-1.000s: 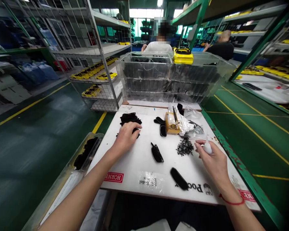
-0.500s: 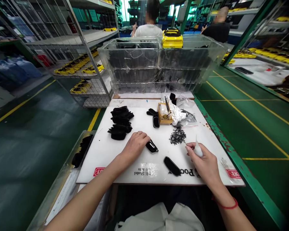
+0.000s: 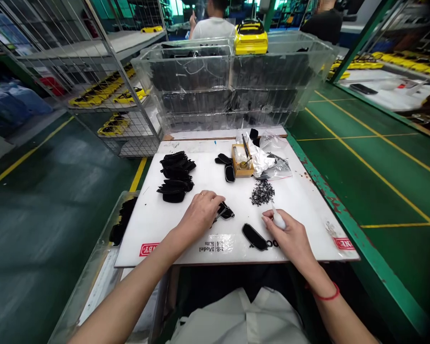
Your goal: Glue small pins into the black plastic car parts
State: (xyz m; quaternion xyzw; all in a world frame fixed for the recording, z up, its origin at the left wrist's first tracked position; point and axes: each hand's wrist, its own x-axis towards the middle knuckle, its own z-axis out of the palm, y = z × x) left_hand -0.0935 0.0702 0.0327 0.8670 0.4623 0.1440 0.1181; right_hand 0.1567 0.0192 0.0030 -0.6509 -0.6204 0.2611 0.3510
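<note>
My left hand [image 3: 200, 210] is closed on the near end of a glossy black oval plastic part [image 3: 226, 210], just above the white board. Some of that part is hidden under the fingers. My right hand [image 3: 288, 234] is closed around a small white squeeze bottle [image 3: 279, 219] with a thin nozzle pointing up and away. Its thumb and forefinger are pinched together; whether a tiny piece sits between them I cannot tell. A matt black oval part [image 3: 255, 237] lies between the hands, nearer the board's front edge. Beyond the right hand spreads a pile of tiny black pieces [image 3: 262, 192].
Stacked black parts [image 3: 175, 177] lie on the board's left. Behind are a small wooden box [image 3: 242, 165] and clear plastic bags [image 3: 277, 165]. Large clear bins [image 3: 193, 105] stand at the back, topped by a yellow model car [image 3: 251, 40]. People sit beyond.
My right hand has come left, nearer the matt part, with the bottle. The glossy part in my left hand has turned and looks more tilted. The whole view has shifted slightly.
</note>
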